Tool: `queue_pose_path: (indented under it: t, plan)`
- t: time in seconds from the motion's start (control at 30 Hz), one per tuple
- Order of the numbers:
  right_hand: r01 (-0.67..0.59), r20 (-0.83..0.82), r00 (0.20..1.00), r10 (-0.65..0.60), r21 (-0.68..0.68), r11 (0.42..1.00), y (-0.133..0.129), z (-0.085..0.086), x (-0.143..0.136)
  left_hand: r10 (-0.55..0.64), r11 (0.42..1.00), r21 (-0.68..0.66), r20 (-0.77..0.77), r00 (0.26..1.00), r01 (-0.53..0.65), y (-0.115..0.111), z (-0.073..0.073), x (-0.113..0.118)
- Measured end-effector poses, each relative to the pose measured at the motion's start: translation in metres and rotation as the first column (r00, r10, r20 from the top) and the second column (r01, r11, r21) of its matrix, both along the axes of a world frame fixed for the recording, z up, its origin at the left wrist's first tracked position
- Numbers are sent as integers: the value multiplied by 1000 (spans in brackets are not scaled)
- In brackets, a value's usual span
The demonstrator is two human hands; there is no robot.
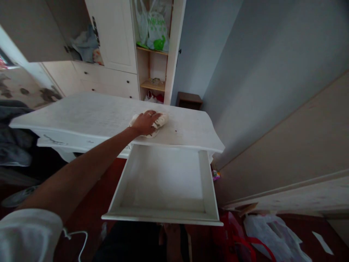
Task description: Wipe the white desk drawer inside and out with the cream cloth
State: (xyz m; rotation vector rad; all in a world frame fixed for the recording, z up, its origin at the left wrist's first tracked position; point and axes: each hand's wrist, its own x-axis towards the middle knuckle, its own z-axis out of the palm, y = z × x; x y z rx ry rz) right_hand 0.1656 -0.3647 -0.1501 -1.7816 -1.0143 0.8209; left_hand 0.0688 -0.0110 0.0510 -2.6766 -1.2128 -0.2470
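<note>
My left hand presses down on a crumpled cream cloth, its fingers curled over the bunched fabric. The cloth lies on the white top of a desk, just behind the opened drawer. That drawer is pulled out towards me, and its inside is bare. Below the drawer's front edge, my right hand shows dimly near my dark-clothed lap. Its fingers are in shadow and partly hidden by the drawer front, so I cannot make out any grip. A small dark speck sits on the desktop right of the cloth.
Behind the desk stands a white wardrobe with an open door and shelves holding plastic bags. A grey wall rises at the right. Red and white bags lie on the floor at lower right; dark clothing hangs at left.
</note>
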Motion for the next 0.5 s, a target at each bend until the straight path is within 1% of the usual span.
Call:
queue_pose_path:
  t: [0.07, 0.17, 0.23, 0.3, 0.4, 0.5]
  plan:
    - [-15, -9, 1000, 15, 7, 1000, 0, -1, 0, -21, 998, -61, 19, 1000, 23, 5, -2, -8]
    - [-32, -24, 999, 32, 7, 999, -1, -3, 0, -108, 985, -140, -39, 993, 102, 7, 3, -10]
    - [-39, -37, 999, 39, -5, 999, -4, -7, 0, -166, 977, -145, -53, 985, 157, 6, 6, -12]
    - [-43, -54, 998, 41, -24, 999, -8, -12, 0, -180, 978, -110, -6, 984, 178, 3, 7, -18]
    - [-48, -90, 995, 43, -51, 998, -12, -22, -1, -110, 992, -41, 147, 983, 117, 2, 2, -37]
    - [-66, -139, 989, 58, -58, 996, -15, -30, 0, 14, 1000, 22, 324, 946, -22, 9, -11, -65]
